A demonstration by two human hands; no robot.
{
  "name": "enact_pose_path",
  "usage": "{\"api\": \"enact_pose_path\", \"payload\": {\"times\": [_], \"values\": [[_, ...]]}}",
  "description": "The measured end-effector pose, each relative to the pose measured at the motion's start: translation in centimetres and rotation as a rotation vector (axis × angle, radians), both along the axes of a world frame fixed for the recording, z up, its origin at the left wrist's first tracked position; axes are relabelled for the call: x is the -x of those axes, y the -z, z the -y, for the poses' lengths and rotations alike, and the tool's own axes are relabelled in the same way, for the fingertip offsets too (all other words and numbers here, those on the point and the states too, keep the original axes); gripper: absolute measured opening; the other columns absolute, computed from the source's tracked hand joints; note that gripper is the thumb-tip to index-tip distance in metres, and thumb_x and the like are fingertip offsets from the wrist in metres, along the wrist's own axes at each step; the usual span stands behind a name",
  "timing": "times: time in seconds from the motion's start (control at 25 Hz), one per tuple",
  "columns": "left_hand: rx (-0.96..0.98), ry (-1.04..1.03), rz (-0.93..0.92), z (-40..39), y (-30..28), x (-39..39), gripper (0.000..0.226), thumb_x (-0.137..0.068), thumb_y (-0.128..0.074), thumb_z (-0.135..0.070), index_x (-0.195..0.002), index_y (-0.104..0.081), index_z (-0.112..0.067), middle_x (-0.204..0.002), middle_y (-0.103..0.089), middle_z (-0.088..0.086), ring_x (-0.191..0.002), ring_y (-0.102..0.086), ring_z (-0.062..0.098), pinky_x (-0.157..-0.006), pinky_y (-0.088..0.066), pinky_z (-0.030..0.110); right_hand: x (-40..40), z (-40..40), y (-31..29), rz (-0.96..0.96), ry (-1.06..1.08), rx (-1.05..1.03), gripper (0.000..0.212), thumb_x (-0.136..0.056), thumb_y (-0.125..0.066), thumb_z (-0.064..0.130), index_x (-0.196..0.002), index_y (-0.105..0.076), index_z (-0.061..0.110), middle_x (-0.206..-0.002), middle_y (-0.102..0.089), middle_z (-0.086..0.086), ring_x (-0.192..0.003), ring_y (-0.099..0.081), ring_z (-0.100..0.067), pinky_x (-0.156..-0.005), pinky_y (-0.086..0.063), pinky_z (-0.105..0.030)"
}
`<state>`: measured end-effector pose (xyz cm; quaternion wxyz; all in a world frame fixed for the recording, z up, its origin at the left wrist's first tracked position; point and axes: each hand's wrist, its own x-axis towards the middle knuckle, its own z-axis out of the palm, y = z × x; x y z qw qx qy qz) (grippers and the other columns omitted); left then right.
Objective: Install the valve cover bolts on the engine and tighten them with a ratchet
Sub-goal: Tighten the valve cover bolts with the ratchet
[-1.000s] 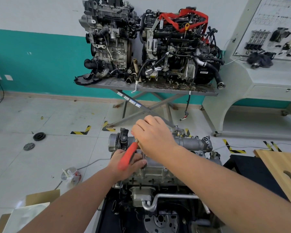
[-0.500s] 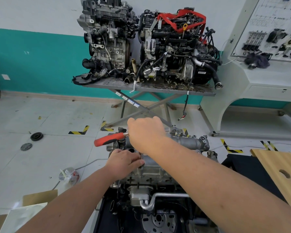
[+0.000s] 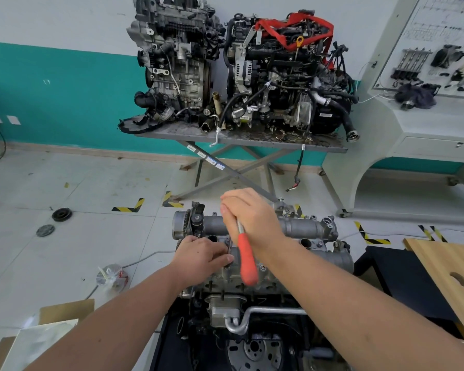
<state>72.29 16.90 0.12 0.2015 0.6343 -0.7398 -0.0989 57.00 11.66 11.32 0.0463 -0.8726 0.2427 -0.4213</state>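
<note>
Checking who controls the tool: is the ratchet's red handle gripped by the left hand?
No: the left hand rests on the engine, while the right hand holds the ratchet near its head, the red handle hanging free.

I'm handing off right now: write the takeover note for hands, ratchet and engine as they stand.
Right hand: grips the head end of the ratchet over the valve cover; its red handle points back toward the person.
Left hand: rests on the near left part of the cover, fingers curled at the metal beside the handle; whether it holds a bolt cannot be told.
Engine: upright on the black stand.
Done: ratchet is on the cover; the socket and bolt are hidden under the hand.
Left: finish this bolt, then check the remaining ones.
</note>
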Motion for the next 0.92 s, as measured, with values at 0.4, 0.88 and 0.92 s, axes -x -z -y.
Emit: {"api": "enact_pose_path", "payload": {"times": [0.4, 0.88, 0.92], "values": [[-0.020, -0.009, -0.171, 0.2, 1.5, -0.3, 0.015, -0.086, -0.048, -0.056, -0.079, -0.041, -0.044, -0.069, -0.055, -0.026, -0.059, -0.051, 0.000, -0.055, -0.038, 0.029, -2.4, -3.2, -2.1, -0.332, 0.451, -0.039, 0.032, -0.060, -0.070, 0.005, -0.063, -0.045, 0.024, -0.067, -0.034, 0.003, -0.056, -0.036, -0.022, -0.068, -0.027, -0.036], [-0.037, -0.030, 0.058, -0.6, -0.6, 0.1, 0.035, -0.088, -0.026, -0.068, -0.070, -0.045, -0.045, -0.062, -0.054, -0.015, -0.067, -0.048, -0.005, -0.077, -0.027, 0.031, -0.6, -2.0, 0.1, 0.369, -0.196, -0.895, 0.048, -0.101, -0.037, 0.056, -0.126, -0.064, 0.026, -0.112, -0.069, 0.013, -0.093, -0.067, -0.008, -0.092, -0.052, -0.028], [-0.048, -0.039, 0.062, -0.6, -0.7, 0.2, 0.035, -0.088, -0.026, -0.068, -0.071, -0.045, -0.044, -0.064, -0.055, -0.015, -0.068, -0.048, -0.005, -0.078, -0.027, 0.031, -0.8, -2.1, 0.2, 0.538, -0.252, -1.125, 0.046, -0.102, -0.034, 0.057, -0.121, -0.067, 0.031, -0.103, -0.073, 0.005, -0.086, -0.069, -0.014, -0.088, -0.054, -0.035]]}}
